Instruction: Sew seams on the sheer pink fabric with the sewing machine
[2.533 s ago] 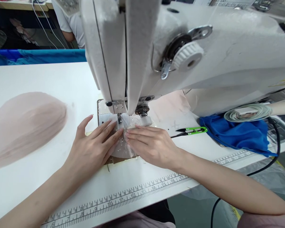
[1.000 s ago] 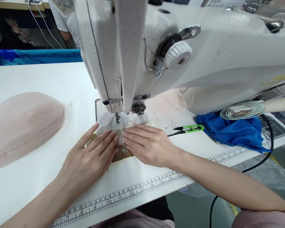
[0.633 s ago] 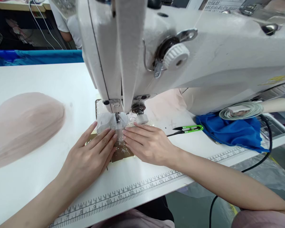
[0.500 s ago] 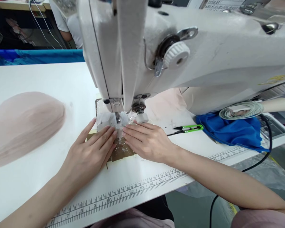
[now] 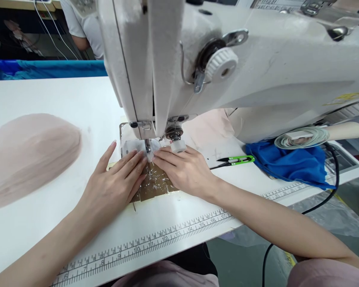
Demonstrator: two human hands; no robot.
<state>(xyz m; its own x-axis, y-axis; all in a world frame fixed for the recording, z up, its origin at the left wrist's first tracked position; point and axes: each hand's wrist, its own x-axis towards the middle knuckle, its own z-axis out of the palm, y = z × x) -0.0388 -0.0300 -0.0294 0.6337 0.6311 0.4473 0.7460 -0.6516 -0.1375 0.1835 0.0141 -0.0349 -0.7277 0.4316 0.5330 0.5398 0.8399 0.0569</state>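
Observation:
My left hand (image 5: 116, 179) lies flat just left of the presser foot (image 5: 148, 148) of a white sewing machine (image 5: 257, 67). Its fingers are stretched out, thumb below and index finger apart. On the other side, my right hand (image 5: 188, 167) rests flat with its fingers close together, their tips near the foot. A small piece of sheer, pale material (image 5: 150, 156) shows between the fingertips under the foot; most of it is hidden and its edges are hard to make out. Beneath both hands is a brown, tape-covered plate (image 5: 152, 185).
Sheer pinkish fabric (image 5: 36, 155) lies on the white table (image 5: 95, 95) at left. Right of the machine bed are green thread snips (image 5: 236, 160), blue cloth (image 5: 287, 161) and a coil of pale cord (image 5: 300, 138). A printed ruler (image 5: 143, 249) runs along the front edge. Another person's sleeve (image 5: 91, 30) shows behind.
Both hands have slid slightly forward toward the presser foot, uncovering more of the brown plate. Less of the sheer material shows in front of the foot.

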